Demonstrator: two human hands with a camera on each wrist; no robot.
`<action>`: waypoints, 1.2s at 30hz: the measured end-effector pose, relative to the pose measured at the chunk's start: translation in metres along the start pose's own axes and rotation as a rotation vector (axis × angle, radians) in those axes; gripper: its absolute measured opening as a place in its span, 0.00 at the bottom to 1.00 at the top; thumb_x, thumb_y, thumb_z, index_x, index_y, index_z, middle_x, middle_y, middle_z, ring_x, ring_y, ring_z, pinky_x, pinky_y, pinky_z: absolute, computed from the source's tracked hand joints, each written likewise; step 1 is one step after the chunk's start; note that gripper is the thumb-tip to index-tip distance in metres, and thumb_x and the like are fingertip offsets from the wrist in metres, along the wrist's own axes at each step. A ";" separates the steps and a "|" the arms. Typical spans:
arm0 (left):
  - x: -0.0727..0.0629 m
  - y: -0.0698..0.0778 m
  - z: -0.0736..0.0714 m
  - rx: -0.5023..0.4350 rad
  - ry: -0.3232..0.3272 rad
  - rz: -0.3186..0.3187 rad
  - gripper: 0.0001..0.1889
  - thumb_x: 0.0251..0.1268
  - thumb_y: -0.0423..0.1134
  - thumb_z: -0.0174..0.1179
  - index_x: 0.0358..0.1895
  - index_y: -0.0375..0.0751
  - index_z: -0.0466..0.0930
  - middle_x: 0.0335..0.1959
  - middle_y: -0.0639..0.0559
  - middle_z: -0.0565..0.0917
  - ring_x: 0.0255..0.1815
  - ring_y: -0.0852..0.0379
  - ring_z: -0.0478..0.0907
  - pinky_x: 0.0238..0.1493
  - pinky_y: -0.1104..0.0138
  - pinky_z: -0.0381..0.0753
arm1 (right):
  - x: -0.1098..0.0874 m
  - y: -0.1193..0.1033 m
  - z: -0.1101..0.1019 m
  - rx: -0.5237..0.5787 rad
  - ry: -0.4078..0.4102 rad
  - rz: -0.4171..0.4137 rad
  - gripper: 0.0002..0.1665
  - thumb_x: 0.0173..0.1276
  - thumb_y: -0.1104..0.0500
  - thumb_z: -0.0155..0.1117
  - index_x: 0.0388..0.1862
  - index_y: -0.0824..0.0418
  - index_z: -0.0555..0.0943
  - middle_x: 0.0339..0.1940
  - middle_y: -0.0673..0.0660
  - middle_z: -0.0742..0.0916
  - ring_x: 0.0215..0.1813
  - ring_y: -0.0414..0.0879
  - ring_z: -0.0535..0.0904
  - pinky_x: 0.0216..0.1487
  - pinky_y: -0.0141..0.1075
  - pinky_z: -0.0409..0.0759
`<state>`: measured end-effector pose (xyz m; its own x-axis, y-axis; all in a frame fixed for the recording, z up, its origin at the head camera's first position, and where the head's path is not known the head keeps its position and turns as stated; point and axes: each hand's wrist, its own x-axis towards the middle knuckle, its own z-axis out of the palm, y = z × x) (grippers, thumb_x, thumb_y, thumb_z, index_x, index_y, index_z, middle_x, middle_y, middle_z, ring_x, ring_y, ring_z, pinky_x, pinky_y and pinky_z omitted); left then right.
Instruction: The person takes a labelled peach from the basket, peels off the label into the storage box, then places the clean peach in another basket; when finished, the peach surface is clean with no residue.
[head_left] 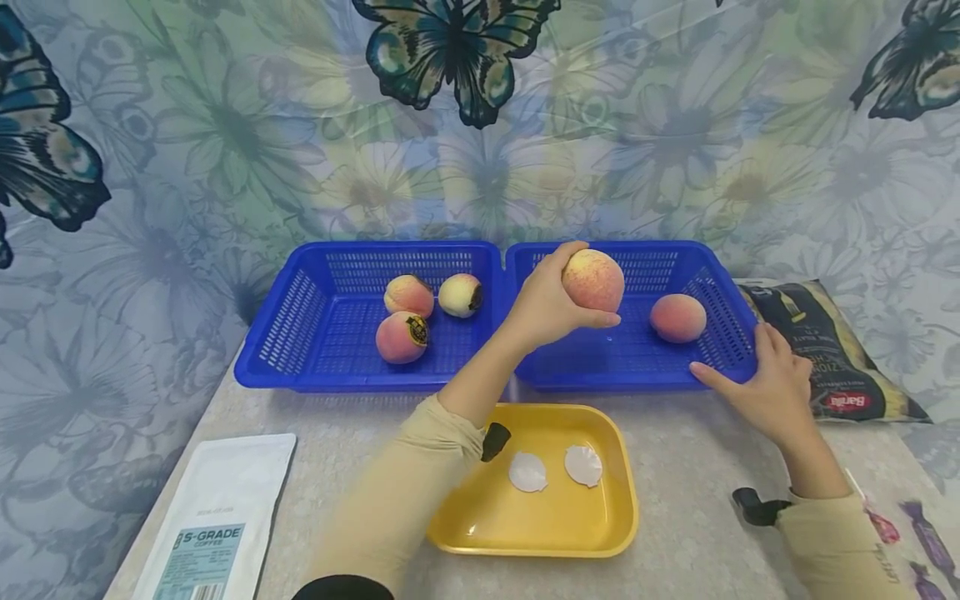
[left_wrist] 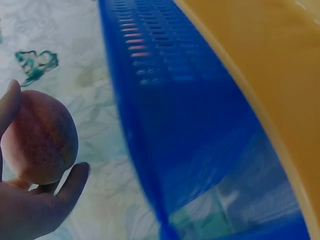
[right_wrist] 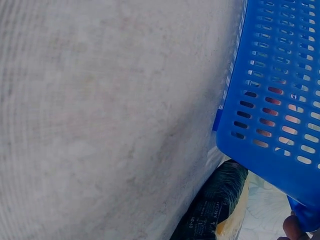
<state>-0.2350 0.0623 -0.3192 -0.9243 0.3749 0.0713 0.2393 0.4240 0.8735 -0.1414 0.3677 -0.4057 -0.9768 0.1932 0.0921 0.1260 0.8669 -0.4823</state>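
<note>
A peach (head_left: 593, 282) with yellow and pink skin is gripped in my left hand (head_left: 546, 302), raised above the left part of the right blue basket (head_left: 622, 387). The left wrist view shows the same peach (left_wrist: 42, 137) between thumb and fingers. My right hand (head_left: 772, 387) holds that basket's right front corner, thumb along the front rim and fingers at the side. Inside the basket a second peach (head_left: 678, 318) lies to the right. The left blue basket (head_left: 281, 367) has three peaches grouped together, among them one with a black and gold sticker (head_left: 402, 337).
A yellow tray (head_left: 540, 537) with two white round pieces (head_left: 528, 472) stands in front of the baskets. A white coffee pouch (head_left: 217, 508) lies at the left. A dark Barilla bag (head_left: 825, 350) is at the right, and wrapped candies (head_left: 926, 533) lie at the lower right.
</note>
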 end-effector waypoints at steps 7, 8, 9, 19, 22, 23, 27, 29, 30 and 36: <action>0.023 -0.004 0.030 0.035 0.024 -0.113 0.54 0.39 0.47 0.83 0.74 0.53 0.60 0.67 0.52 0.74 0.68 0.47 0.67 0.58 0.53 0.80 | 0.000 0.002 0.002 0.002 0.001 0.023 0.71 0.58 0.31 0.69 0.81 0.67 0.41 0.79 0.75 0.49 0.69 0.82 0.47 0.58 0.77 0.49; 0.026 -0.005 0.033 0.042 0.021 -0.125 0.54 0.40 0.47 0.82 0.74 0.52 0.59 0.66 0.51 0.74 0.68 0.47 0.68 0.58 0.53 0.80 | 0.000 0.002 0.003 0.003 0.000 0.024 0.71 0.58 0.31 0.69 0.81 0.67 0.41 0.79 0.75 0.49 0.69 0.82 0.47 0.58 0.77 0.49; 0.030 -0.006 0.036 0.049 0.018 -0.131 0.54 0.40 0.47 0.82 0.73 0.51 0.59 0.66 0.51 0.75 0.67 0.47 0.69 0.58 0.53 0.80 | 0.000 0.001 0.003 0.003 -0.001 0.024 0.71 0.58 0.31 0.68 0.81 0.67 0.41 0.79 0.75 0.49 0.69 0.82 0.47 0.58 0.77 0.49; 0.054 -0.006 0.046 0.110 -0.005 -0.107 0.52 0.40 0.39 0.82 0.73 0.49 0.62 0.67 0.44 0.71 0.67 0.47 0.71 0.64 0.55 0.77 | 0.002 0.003 0.005 0.009 0.010 0.018 0.71 0.57 0.30 0.69 0.81 0.66 0.41 0.79 0.75 0.50 0.71 0.82 0.46 0.60 0.77 0.48; 0.061 -0.008 0.050 0.118 -0.020 -0.111 0.53 0.40 0.38 0.82 0.74 0.50 0.62 0.68 0.45 0.72 0.69 0.47 0.71 0.66 0.54 0.74 | 0.003 0.004 0.005 0.010 0.023 0.010 0.71 0.57 0.31 0.69 0.81 0.67 0.42 0.79 0.75 0.50 0.71 0.83 0.46 0.61 0.77 0.48; 0.063 -0.008 0.051 0.117 -0.026 -0.118 0.53 0.40 0.37 0.82 0.74 0.50 0.62 0.69 0.46 0.73 0.69 0.48 0.71 0.67 0.54 0.74 | 0.003 0.004 0.005 0.011 0.025 0.008 0.71 0.57 0.31 0.69 0.81 0.67 0.42 0.79 0.75 0.50 0.71 0.83 0.46 0.61 0.77 0.48; 0.069 -0.012 0.061 0.139 -0.038 -0.144 0.53 0.40 0.36 0.82 0.74 0.50 0.62 0.69 0.46 0.73 0.69 0.48 0.72 0.67 0.55 0.74 | 0.003 0.004 0.004 0.015 0.032 0.008 0.71 0.57 0.31 0.69 0.81 0.67 0.42 0.79 0.75 0.51 0.70 0.82 0.47 0.61 0.76 0.49; 0.072 -0.015 0.066 0.165 -0.030 -0.148 0.53 0.39 0.35 0.82 0.74 0.50 0.63 0.68 0.45 0.73 0.69 0.47 0.72 0.67 0.55 0.74 | 0.003 0.004 0.004 0.016 0.032 0.009 0.71 0.58 0.31 0.69 0.81 0.67 0.42 0.79 0.74 0.51 0.70 0.82 0.47 0.60 0.76 0.49; 0.073 -0.016 0.069 0.186 -0.027 -0.152 0.53 0.38 0.35 0.82 0.73 0.51 0.63 0.68 0.45 0.73 0.69 0.47 0.71 0.67 0.56 0.75 | 0.003 0.005 0.004 0.017 0.032 0.010 0.70 0.58 0.31 0.69 0.81 0.67 0.43 0.79 0.74 0.51 0.70 0.82 0.48 0.60 0.76 0.50; 0.075 -0.023 0.083 0.254 -0.052 -0.189 0.52 0.38 0.37 0.83 0.72 0.54 0.64 0.66 0.46 0.76 0.68 0.47 0.71 0.64 0.56 0.76 | 0.003 0.006 0.004 0.023 0.028 0.014 0.70 0.58 0.31 0.68 0.80 0.68 0.42 0.80 0.74 0.50 0.70 0.81 0.47 0.60 0.76 0.49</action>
<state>-0.2850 0.1493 -0.3735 -0.9446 0.3087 -0.1117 0.1372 0.6802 0.7201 -0.1438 0.3716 -0.4120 -0.9696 0.2189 0.1096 0.1356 0.8530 -0.5040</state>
